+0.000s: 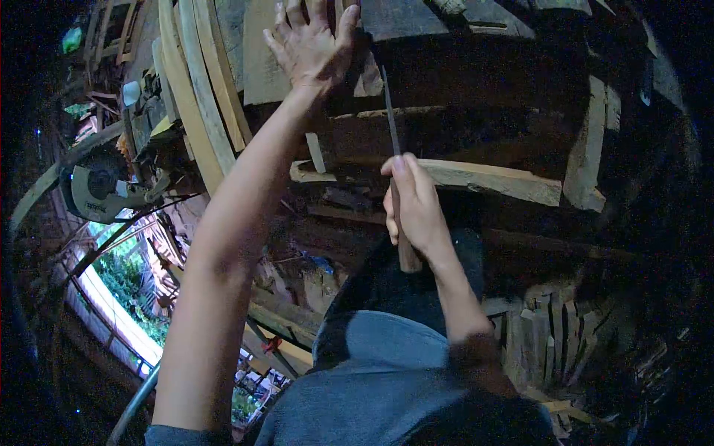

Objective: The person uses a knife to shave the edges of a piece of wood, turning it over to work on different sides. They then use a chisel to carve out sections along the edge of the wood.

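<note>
With its fingers spread, my left hand (312,41) lies flat on a wide wooden board (262,70) at the top of the head view. A smaller piece of wood (368,80) juts over the bench edge just right of that wrist. Lower and nearer my body, my right hand (418,204) is wrapped round the wooden handle of a narrow-bladed hand tool (392,119). The blade points up and away from me, its tip close to the small wood piece. It shows nearly edge-on, so I cannot tell its exact kind.
Long curved wood strips (199,82) lean left of the board. A circular power saw (97,195) sits at far left. A rough wooden rail (487,178) crosses below the bench top (409,22). Stacked wood offcuts (550,334) stand at lower right.
</note>
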`<state>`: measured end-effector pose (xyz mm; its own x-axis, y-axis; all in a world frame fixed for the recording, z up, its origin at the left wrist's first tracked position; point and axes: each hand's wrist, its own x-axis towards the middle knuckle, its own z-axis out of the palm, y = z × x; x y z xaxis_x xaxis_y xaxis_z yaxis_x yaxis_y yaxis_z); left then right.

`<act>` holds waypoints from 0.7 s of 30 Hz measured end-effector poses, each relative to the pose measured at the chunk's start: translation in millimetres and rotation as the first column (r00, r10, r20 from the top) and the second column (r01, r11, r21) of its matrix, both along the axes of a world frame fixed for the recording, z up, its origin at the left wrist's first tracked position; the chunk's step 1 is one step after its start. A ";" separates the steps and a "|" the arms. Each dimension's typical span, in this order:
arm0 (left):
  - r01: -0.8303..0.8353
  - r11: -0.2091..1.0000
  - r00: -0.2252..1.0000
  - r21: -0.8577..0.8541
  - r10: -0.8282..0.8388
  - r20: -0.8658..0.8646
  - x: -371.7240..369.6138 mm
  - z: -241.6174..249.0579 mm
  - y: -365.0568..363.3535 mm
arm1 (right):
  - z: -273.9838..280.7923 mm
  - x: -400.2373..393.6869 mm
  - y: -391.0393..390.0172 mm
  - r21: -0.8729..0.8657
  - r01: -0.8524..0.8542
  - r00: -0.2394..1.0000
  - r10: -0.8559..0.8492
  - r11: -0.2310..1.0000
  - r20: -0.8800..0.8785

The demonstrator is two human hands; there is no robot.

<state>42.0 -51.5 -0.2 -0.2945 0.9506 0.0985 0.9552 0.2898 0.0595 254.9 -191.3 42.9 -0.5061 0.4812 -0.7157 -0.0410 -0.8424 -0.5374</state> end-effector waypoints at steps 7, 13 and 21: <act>0.068 0.981 0.998 0.182 -0.064 -0.028 0.7 -0.9 0.7 | -6.7 20.6 -4.0 0.133 -0.152 0.984 0.137 0.979 0.116; -0.006 1.000 1.000 -0.025 0.007 0.030 -1.0 7.0 10.1 | -5.1 21.1 -0.4 0.170 -0.185 0.972 0.154 0.968 0.177; -0.048 0.998 0.999 0.032 0.049 -0.020 2.3 6.0 12.4 | -19.4 8.3 29.3 0.064 -0.075 0.995 0.079 0.995 -0.062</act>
<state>44.3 -39.0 5.8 -0.3377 0.9316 0.1347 0.9413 0.3340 0.0500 263.2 -162.0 23.6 -0.5876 0.4811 -0.6506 -0.0136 -0.8098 -0.5866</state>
